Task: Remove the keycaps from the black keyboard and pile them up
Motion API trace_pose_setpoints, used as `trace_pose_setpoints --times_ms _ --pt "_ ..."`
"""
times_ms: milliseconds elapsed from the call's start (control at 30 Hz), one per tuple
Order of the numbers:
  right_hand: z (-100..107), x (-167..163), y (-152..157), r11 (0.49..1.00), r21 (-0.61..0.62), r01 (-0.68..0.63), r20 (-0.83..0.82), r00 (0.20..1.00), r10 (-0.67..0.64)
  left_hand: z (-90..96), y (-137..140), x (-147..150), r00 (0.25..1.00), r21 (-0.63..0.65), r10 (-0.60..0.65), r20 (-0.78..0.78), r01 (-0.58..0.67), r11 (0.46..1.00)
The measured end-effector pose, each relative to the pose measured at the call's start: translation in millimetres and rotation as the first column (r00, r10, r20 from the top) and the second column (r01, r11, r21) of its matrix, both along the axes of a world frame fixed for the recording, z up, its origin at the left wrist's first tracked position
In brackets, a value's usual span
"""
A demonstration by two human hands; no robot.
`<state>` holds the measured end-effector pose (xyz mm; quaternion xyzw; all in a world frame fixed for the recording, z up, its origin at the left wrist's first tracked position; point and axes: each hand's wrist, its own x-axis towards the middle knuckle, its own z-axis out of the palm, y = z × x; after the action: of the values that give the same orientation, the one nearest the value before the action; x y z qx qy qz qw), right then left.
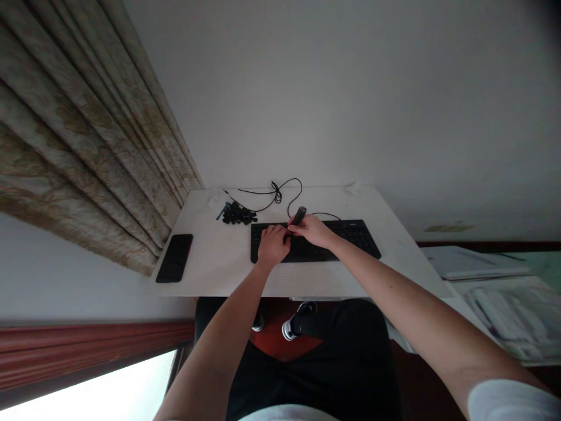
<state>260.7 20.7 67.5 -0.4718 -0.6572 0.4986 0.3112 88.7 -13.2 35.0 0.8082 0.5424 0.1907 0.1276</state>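
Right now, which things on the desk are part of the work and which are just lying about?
In use:
left hand resting on the keyboard
right hand holding a dark tool
pile of black keycaps

Lying about:
phone
black cable
papers at the right

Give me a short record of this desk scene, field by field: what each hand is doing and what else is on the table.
left hand: rests on the keyboard, fingers curled at its left part
right hand: holds a dark tool over the keyboard
loose black pieces: heaped behind the keyboard, to the left
phone: lies flat, screen dark, near the table's left edge
cable: loops at the back of the white table
curtain: hangs at left
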Motion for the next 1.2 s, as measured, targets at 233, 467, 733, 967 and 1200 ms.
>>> trace_pose_setpoints --times_ms 233,467,733,967,1200 --pt "-3 0 5 1.000 0.031 0.000 0.061 0.998 -0.002 0.9 0 1 1.000 -0.007 -0.003 -0.026 0.003 1.000" --pt "5 -1 6 0.993 0.113 -0.043 0.174 0.984 0.023 0.4 1 1 1.000 -0.028 -0.009 -0.001 0.009 1.000" --pt "13 -6 4 0.983 0.173 -0.065 0.244 0.970 0.021 0.4 2 1 0.999 -0.041 0.007 0.036 -0.006 0.999" --pt "15 -6 -1 0.979 0.183 -0.092 0.272 0.961 0.039 -0.7 4 -1 0.999 -0.028 -0.009 0.034 0.010 1.000" --pt "68 -9 33 0.989 0.145 -0.009 0.117 0.993 -0.008 -0.7 3 -1 0.998 -0.044 -0.012 0.067 0.015 0.999"
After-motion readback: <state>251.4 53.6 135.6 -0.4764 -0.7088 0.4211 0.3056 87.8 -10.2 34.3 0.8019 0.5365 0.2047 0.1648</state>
